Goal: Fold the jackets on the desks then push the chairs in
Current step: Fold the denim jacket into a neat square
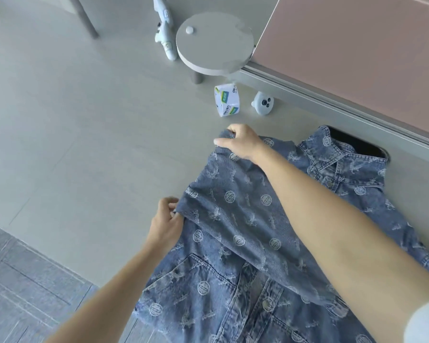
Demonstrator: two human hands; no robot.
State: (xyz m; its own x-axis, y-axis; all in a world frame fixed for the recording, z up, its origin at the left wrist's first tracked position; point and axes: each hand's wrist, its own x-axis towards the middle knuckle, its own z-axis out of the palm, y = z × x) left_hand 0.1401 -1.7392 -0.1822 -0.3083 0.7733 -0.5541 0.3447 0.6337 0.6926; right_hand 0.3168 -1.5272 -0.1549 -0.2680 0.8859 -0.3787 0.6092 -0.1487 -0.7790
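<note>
A blue denim jacket (pixel 245 243) with a pale printed pattern lies front-up on the grey desk (pixel 84 144), collar toward the far right. One sleeve is folded across its front. My right hand (pixel 238 141) pinches the far end of that sleeve, near the cuff. Lower down, at the jacket's left side, my left hand (pixel 165 224) grips the sleeve's edge. No chair shows in this view.
A round grey stand (pixel 214 43) rises at the back of the desk, a white toy plane (pixel 164 30) beside it. In front of it lie a small white box (pixel 227 100) and a small white round gadget (pixel 262 103). A pink panel (pixel 357 50) borders the desk on the right. Grey floor (pixel 22 288) shows lower left.
</note>
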